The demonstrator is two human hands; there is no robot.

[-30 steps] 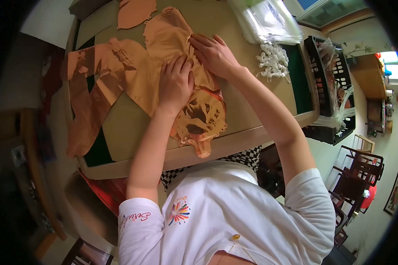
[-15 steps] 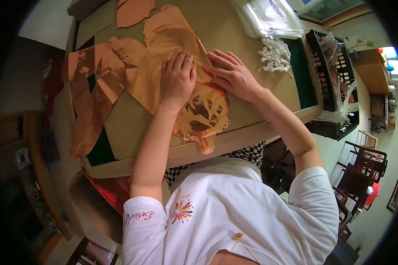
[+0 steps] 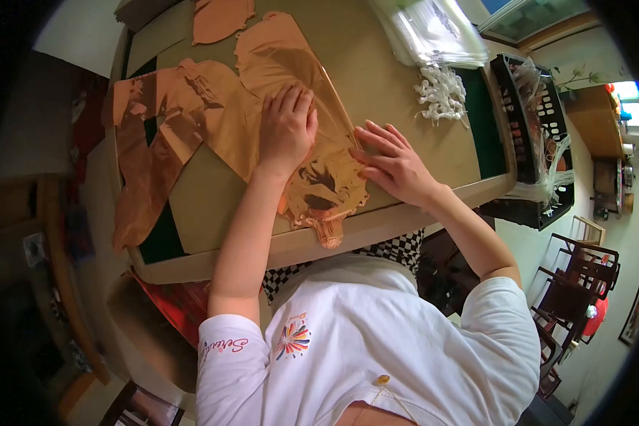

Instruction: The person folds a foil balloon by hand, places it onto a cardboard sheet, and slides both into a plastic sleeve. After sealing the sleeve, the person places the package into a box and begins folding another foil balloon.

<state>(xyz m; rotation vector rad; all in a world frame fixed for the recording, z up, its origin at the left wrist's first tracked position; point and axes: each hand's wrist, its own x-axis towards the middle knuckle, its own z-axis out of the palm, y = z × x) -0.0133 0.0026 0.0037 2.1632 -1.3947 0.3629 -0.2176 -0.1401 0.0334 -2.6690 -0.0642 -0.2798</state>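
A flat, shiny copper-coloured foil balloon (image 3: 285, 60) lies folded lengthwise on the table. My left hand (image 3: 289, 128) rests on its middle, palm down, with the fingers close together and lying on the foil. At the balloon's right edge is my right hand (image 3: 397, 162), its fingers outstretched and apart, the fingertips touching the foil. Nearest my body, a crinkled end of the foil with a short neck (image 3: 326, 231) reaches the table's front edge. More copper foil (image 3: 160, 142) spreads out to the left. Part of the balloon is hidden under my left hand.
Another copper foil piece (image 3: 220, 18) lies at the back. At the back right are a stack of clear plastic bags (image 3: 433, 32) and a bundle of white string (image 3: 441, 94). A black crate (image 3: 539, 128) stands beyond the right edge of the brown tabletop (image 3: 405, 92).
My right hand has moved right and toward my body along the foil's edge. The foil now covers more of the crinkled end and its right edge lies further right. My left hand stays in place.
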